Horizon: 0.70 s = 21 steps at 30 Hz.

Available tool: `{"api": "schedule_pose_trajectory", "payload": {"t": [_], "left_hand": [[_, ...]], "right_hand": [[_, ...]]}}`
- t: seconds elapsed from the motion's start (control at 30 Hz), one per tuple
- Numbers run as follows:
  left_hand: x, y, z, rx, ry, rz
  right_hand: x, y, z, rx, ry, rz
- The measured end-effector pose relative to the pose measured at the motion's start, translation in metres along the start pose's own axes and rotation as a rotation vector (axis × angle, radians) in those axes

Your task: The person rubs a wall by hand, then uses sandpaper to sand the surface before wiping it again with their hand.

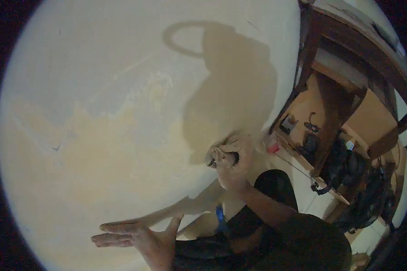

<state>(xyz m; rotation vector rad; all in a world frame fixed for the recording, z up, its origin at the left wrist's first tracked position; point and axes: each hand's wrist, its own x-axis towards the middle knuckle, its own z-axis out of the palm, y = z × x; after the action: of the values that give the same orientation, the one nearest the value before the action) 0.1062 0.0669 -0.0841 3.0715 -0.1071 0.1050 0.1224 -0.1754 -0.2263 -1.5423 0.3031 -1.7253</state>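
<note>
A pale wall (122,180) with uneven yellowish and grey patches fills most of the view. Low on it, my left hand (151,241) is open, fingers stretched out to the left and thumb apart, over or against the surface. My right hand (233,174) is closed near the wall's right side, fingers curled in. Something greyish and crumpled shows at its fingers, and I cannot tell what it is. My knee in dark cloth (276,187) is bent just below the right hand. A narrow blue thing (220,217) shows between the hands.
To the right stand a dark wooden frame (312,40) and an open cardboard box (375,119) with cables and small devices. Black bags (366,203) lie beside it on the tiled floor (309,203). A small red thing (272,147) is by the wall's edge.
</note>
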Motion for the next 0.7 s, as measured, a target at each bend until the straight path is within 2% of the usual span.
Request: {"api": "schedule_pose_trajectory", "payload": {"t": [0.07,0.13,0.23,0.33,0.43,0.5,0.57,0.7], "left_hand": [[-0.005,0.002,0.003,0.032,0.094,0.023],[-0.001,0.005,-0.001,0.070,0.146,0.035],[0.002,0.006,-0.006,0.100,0.188,0.035],[0.009,0.009,-0.006,0.122,0.216,0.029],[0.004,0.012,-0.007,0.148,0.247,0.033],[0.005,0.011,-0.008,0.153,0.256,0.032],[0.008,0.010,-0.008,0.156,0.270,0.029],[0.013,0.012,-0.015,0.169,0.295,0.020]], "right_hand": [[0.011,-0.005,-0.005,-0.062,-0.024,-0.004],[0.037,-0.015,0.002,0.059,0.034,0.165],[0.023,-0.018,0.005,0.187,0.047,0.234],[0.012,-0.013,0.001,0.053,-0.042,0.241],[0.035,-0.022,-0.001,0.066,-0.012,0.357],[0.037,-0.019,0.003,0.111,0.037,0.319],[0.022,-0.016,0.010,0.133,0.092,0.145],[0.025,-0.021,0.007,0.067,0.011,0.368]]}}
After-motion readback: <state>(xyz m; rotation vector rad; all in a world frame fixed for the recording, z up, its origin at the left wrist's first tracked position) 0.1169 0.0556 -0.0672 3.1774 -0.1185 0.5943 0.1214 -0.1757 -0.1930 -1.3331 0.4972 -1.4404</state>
